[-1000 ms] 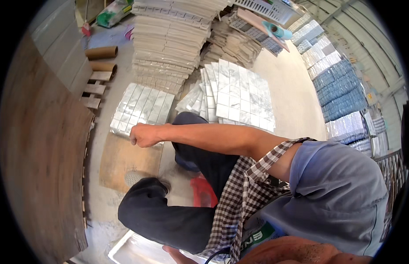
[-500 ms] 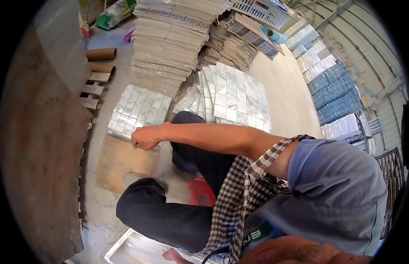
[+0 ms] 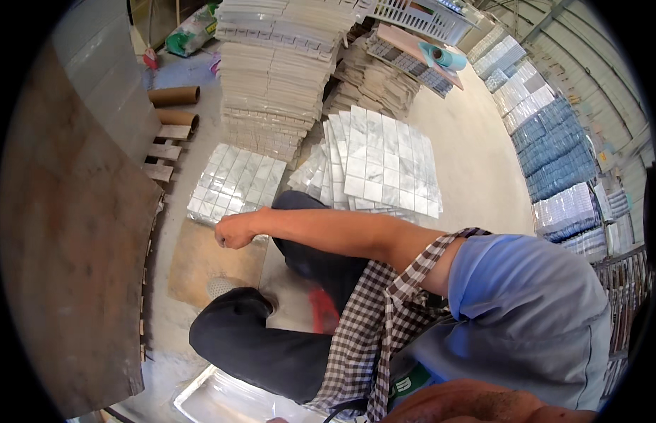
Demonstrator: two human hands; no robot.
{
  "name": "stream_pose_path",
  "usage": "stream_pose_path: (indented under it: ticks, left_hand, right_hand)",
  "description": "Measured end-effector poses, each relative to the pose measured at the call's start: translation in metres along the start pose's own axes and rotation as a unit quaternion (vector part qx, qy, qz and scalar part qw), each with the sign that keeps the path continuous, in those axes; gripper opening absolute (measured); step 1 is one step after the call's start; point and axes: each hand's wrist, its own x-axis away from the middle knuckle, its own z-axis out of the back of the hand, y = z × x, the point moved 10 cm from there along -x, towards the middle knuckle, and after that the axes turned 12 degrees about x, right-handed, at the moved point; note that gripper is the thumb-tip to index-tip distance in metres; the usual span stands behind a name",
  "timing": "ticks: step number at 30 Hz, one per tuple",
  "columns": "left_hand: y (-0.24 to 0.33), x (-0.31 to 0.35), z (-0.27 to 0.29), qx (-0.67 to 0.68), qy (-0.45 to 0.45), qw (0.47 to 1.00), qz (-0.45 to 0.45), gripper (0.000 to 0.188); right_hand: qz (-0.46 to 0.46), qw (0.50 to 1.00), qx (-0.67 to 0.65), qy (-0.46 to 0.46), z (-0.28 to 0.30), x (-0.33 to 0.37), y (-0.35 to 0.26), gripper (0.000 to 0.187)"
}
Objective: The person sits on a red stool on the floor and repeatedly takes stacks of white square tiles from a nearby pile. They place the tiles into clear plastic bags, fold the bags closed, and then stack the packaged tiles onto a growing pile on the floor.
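My right hand [image 3: 238, 230] is closed, its fingers bent, at the near edge of a low stack of marble mosaic tile sheets [image 3: 238, 176] covered in shiny clear film. Anything between the fingertips is hidden. Beneath the hand lies a flat brown board [image 3: 201, 262] on the floor. Just a sliver of my left hand [image 3: 276, 420] shows at the bottom edge, beside a white tub [image 3: 201, 391] with clear plastic in it; its fingers are out of sight. Beyond my right forearm, more grey-white mosaic sheets [image 3: 391, 158] lean in a fanned pile.
Tall stacks of pale flat sheets [image 3: 271, 77] rise behind the tiles. Cardboard tubes [image 3: 174, 96] and a wooden pallet [image 3: 162, 151] lie at the left, near a large brown panel [image 3: 74, 233]. A blue roll [image 3: 444, 56] rests at the back. Wrapped stacks [image 3: 554, 144] line the right side.
The view has shifted slightly, so the surroundings sit farther right and lower. My right hand stays at the tile stack's edge, still closed. My left hand has mostly slipped below the bottom edge.
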Motion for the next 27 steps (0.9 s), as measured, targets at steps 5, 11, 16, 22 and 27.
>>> stream_pose_path:
  ticks: [5, 11, 16, 22, 27]
  left_hand:
    - [0.01, 0.032, 0.058, 0.024, 0.05, 0.998, -0.012, 0.015]
    - [-0.06, 0.01, 0.123, -0.045, 0.193, 0.98, -0.022, 0.026]
    - [-0.024, 0.081, 0.277, 0.281, 0.401, 0.868, 0.087, 0.018]
    - [0.021, 0.087, 0.307, 0.628, 0.275, 0.728, -0.015, 0.008]
    - [0.146, 0.102, 0.362, 0.724, 0.171, 0.658, -0.116, 0.004]
  right_hand:
    - [0.026, 0.997, 0.055, -0.048, -0.011, -0.026, 0.0, 0.02]
    - [0.217, 0.968, -0.009, 0.125, 0.013, -0.016, 0.037, 0.027]
    - [0.064, 0.995, -0.026, -0.078, 0.008, -0.007, -0.018, 0.028]
    - [0.02, 0.992, -0.123, 0.007, 0.016, 0.017, -0.037, 0.03]
    - [0.061, 0.973, -0.203, 0.092, 0.048, 0.028, -0.044, 0.031]
